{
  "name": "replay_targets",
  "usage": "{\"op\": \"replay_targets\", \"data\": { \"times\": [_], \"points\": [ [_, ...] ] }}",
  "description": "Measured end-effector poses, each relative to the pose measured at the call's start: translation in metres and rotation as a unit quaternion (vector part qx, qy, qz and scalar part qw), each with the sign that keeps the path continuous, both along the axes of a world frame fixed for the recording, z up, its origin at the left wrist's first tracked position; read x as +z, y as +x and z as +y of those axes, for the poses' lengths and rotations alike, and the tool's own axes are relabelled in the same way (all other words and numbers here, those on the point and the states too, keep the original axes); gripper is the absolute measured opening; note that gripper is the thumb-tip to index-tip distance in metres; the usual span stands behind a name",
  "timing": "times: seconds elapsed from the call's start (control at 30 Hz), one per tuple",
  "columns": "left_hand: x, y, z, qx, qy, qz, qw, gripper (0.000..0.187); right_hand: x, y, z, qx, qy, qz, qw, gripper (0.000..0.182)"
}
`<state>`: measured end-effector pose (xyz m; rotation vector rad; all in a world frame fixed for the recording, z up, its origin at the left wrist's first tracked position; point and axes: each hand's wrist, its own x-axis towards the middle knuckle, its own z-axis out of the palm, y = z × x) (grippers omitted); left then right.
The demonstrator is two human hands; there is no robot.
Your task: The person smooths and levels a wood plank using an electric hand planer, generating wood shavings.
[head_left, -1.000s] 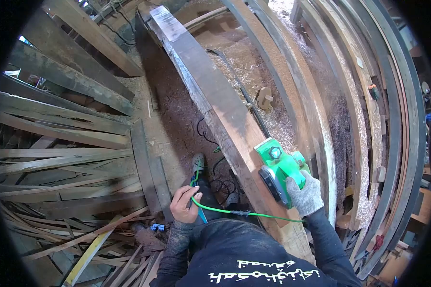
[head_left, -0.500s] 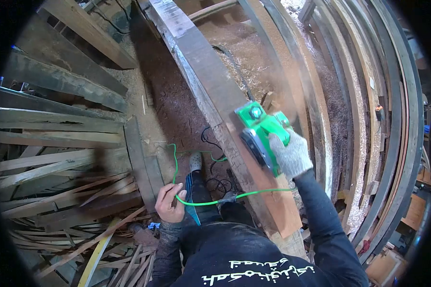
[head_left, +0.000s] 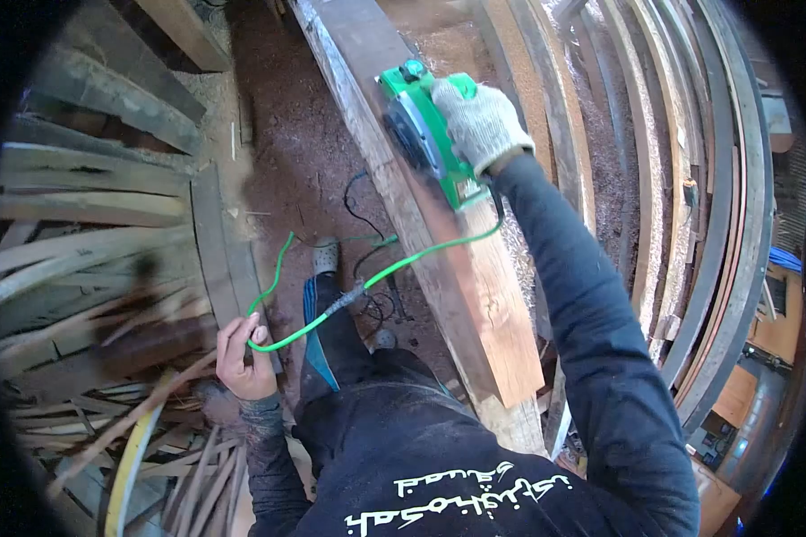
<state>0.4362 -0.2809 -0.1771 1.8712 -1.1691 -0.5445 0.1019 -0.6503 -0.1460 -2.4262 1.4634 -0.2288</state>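
A green power planer (head_left: 434, 134) rests on a long wooden beam (head_left: 501, 322), whose near end shows fresh reddish-brown wood. My right hand (head_left: 479, 125), in a pale knitted glove, is wrapped round the planer's handle. Bare and low at the left, my left hand (head_left: 245, 356) has its fingers curled round the green cable (head_left: 282, 344). That cable runs from the back of the planer across my legs, with a dark taped joint (head_left: 345, 300) partway along.
Stacked boards (head_left: 90, 206) and thin offcuts (head_left: 188, 474) fill the left side. Curved-looking long planks (head_left: 649, 179) stand to the right, with shavings between them. My shoe (head_left: 326, 257) is on the dusty floor beside the beam.
The planer and my right hand have moved forward along the beam, up in view, uncovering more fresh wood. My left hand sits further left and slightly higher, still holding the cable. The view has shifted.
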Motion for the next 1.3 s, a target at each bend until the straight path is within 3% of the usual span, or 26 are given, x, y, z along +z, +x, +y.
{"op": "replay_targets", "data": {
  "times": [0.1,0.17,0.3,0.37,0.43,0.57,0.87,1.13,1.3],
  "points": [
    [0.001,-0.028,0.038,-0.022,-0.036,-0.023,0.999,0.022,0.029,-0.045,0.093,0.102,-0.134,0.047,0.985,0.038],
    [0.002,-0.056,0.068,-0.024,-0.032,-0.004,0.999,0.023,0.051,-0.078,0.168,0.121,-0.155,0.074,0.978,0.046],
    [0.008,-0.112,0.130,-0.056,-0.040,0.040,0.997,0.025,0.097,-0.135,0.329,-0.061,0.038,0.110,0.991,0.023],
    [0.007,-0.136,0.160,-0.073,-0.054,0.042,0.995,0.028,0.118,-0.144,0.404,-0.316,0.150,-0.099,0.931,0.035],
    [0.007,-0.156,0.185,-0.111,-0.053,0.069,0.990,0.031,0.134,-0.169,0.468,-0.366,0.186,-0.082,0.908,0.034],
    [0.005,-0.178,0.210,-0.155,-0.075,0.079,0.982,0.032,0.151,-0.195,0.552,-0.370,0.172,-0.067,0.910,0.025],
    [-0.002,-0.149,0.201,-0.105,-0.083,0.080,0.988,0.027,0.130,-0.181,0.502,-0.395,0.172,-0.069,0.900,0.028],
    [-0.007,-0.120,0.186,-0.054,-0.066,0.073,0.994,0.028,0.118,-0.131,0.400,-0.322,0.119,-0.073,0.936,0.037],
    [-0.015,-0.107,0.170,-0.028,-0.056,0.084,0.994,0.029,0.111,-0.119,0.364,-0.311,0.148,-0.087,0.935,0.037]
  ]
}}
